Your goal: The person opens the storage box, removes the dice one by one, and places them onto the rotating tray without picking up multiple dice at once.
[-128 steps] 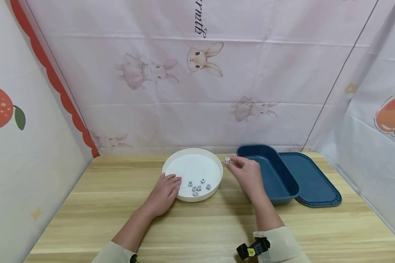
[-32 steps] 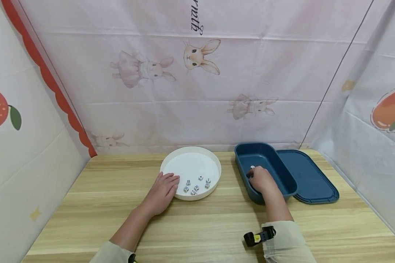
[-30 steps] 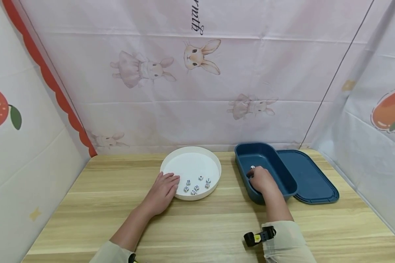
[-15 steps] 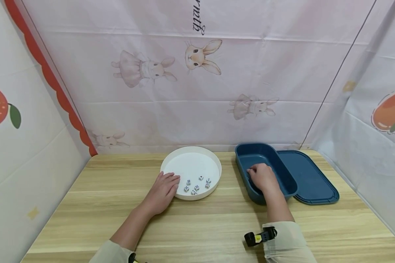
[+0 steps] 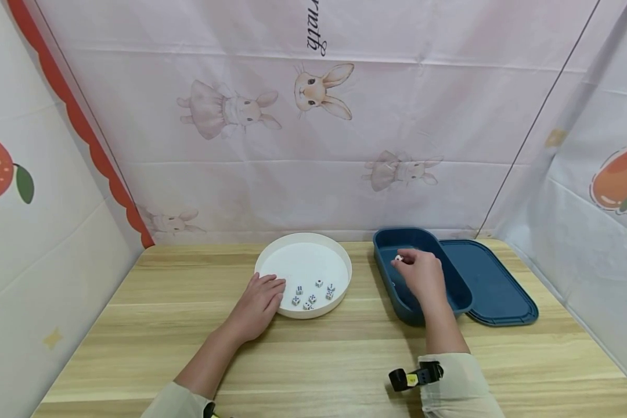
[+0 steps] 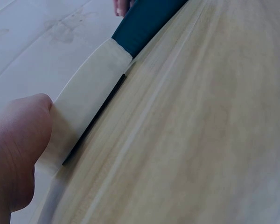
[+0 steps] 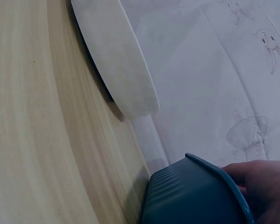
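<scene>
A white die [image 5: 399, 258] with dark pips is pinched between the thumb and fingertips of my right hand [image 5: 423, 276], over the deep blue rectangular box [image 5: 451, 278]. Something small and white, perhaps another die, shows by the box's left inner wall. My left hand [image 5: 258, 306] rests on the left rim of a round white tray [image 5: 305, 258], its fingers reaching over the edge. Several dice [image 5: 312, 298] lie loose in the front half of that tray. In the left wrist view, the left hand [image 6: 18, 144] lies against the tray's outer wall [image 6: 91, 81].
A flat blue lid [image 5: 493, 281] lies on the wooden table [image 5: 313, 366], right of the box and partly behind it. A printed cloth backdrop [image 5: 271, 191] rises behind the table's far edge, and more cloth stands at both sides.
Earlier the right hand carried a die beside the tray. It then reached low into the box, and now it has risen with a die in its fingertips. The left hand has stayed put.
</scene>
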The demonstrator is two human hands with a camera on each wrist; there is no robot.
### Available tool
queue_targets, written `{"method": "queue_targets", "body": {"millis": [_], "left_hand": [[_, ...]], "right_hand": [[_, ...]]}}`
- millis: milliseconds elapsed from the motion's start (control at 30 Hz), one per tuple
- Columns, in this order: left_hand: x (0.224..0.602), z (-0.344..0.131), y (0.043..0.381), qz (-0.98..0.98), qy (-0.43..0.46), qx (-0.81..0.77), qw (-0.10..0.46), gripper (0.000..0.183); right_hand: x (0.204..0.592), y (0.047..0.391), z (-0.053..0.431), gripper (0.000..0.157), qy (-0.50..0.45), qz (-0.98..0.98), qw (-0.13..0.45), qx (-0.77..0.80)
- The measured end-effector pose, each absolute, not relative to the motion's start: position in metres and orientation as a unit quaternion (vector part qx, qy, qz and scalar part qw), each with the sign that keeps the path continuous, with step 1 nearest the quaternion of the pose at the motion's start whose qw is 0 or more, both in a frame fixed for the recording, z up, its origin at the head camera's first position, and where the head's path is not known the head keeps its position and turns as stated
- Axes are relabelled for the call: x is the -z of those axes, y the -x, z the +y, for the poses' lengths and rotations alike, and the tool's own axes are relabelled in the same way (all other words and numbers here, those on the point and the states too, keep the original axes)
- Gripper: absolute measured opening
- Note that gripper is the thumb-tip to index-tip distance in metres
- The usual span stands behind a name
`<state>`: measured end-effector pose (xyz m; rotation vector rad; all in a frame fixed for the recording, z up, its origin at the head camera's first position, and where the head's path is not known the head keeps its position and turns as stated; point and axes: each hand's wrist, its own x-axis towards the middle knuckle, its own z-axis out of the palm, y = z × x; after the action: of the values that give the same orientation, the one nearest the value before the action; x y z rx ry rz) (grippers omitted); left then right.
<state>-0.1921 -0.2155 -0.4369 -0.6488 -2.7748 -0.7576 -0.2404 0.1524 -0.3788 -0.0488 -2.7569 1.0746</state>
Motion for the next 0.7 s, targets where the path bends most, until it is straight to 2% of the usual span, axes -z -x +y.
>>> {"method": "queue_targets", "body": {"millis": [133,400,700], "left_hand": [[0.436,-0.216,0.191,-0.936,0.220,0.257,0.093,0.037],[0.439,-0.216,0.191,-0.935,0.219,0.259,0.099,0.037],[0.441,-0.217,0.193,-0.935,0.224,0.254,0.105,0.037]], "right_hand": [[0.375,0.239,0.148,0.037,0.008,-0.909,0.126,-0.398],[0.372,0.235,0.129,0.041,-0.032,-0.893,0.160,-0.420],[0.370,0.226,0.094,0.031,-0.093,-0.875,0.179,-0.439]]}}
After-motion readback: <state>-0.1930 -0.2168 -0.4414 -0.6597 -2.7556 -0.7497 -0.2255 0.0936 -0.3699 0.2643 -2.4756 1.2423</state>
